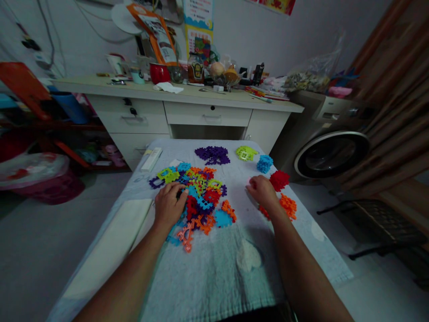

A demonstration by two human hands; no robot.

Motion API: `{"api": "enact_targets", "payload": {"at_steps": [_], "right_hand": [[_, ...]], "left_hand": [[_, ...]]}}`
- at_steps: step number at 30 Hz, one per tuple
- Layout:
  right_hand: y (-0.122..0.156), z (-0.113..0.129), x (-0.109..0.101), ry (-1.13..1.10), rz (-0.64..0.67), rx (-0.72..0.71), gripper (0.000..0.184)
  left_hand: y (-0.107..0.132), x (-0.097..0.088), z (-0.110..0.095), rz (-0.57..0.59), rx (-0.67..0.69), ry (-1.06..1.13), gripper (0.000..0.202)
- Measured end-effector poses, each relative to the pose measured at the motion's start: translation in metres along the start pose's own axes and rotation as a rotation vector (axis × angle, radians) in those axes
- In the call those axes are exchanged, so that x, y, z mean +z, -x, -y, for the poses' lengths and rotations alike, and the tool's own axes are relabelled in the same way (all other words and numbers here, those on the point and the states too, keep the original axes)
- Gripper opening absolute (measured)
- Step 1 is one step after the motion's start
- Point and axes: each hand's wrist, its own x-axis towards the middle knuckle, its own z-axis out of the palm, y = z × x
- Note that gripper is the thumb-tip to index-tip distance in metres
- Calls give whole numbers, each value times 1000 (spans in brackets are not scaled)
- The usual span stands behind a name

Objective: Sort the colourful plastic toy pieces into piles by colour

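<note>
My left hand (170,205) rests on the left edge of a mixed pile of plastic interlocking pieces (203,190), thumb and fingers apart. Blue, yellow-green, purple, red and orange pieces lie jumbled there. To the right, my right hand (263,191) is closed above the cloth, fingers curled in; what they hold, if anything, is hidden. Beside it sit a red cluster (279,180) and an orange cluster (288,206), the latter partly behind my forearm. Farther back are a blue cluster (264,163), a yellow-green group (246,153) and a purple group (212,154).
A light blue cloth (214,273) covers the table. Along its left side lie a long white strip (110,246) and a small white box (152,159). Behind stands a cluttered white desk (208,114), with a washing machine (328,138) to its right.
</note>
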Motion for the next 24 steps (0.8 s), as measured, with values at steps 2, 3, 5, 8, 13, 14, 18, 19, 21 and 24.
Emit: {"api": "enact_targets", "payload": {"at_steps": [2,3,5,8,13,14,18,19,21,24], "right_hand": [[2,11,7,-178,139,-153,17],[4,17,10,-259,205,-210,17],[8,28,14,-395,306,-287,21],[13,38,17,-529,393,-356,35],[15,41,14,-527,443,-400,40],[15,42,14,-526,444,-394,36],[17,44,12,-563,415,-332,26],[17,44,12,-571,404,-314,23],[17,44,12,-581,395,-276,17],[13,40,10,-538,337,-238,14]], "left_hand": [[0,-1,-1,-5,4,1,35],[0,-1,-1,-6,6,1,35],[0,-1,-1,-4,8,-1,35],[0,-1,-1,4,12,-3,35],[-1,-1,-1,5,7,-11,35],[0,-1,-1,6,7,-13,35],[0,-1,-2,3,5,-17,35],[0,-1,-2,1,3,-16,35],[0,-1,-2,1,3,-14,35],[0,-2,-3,3,4,-14,35]]}}
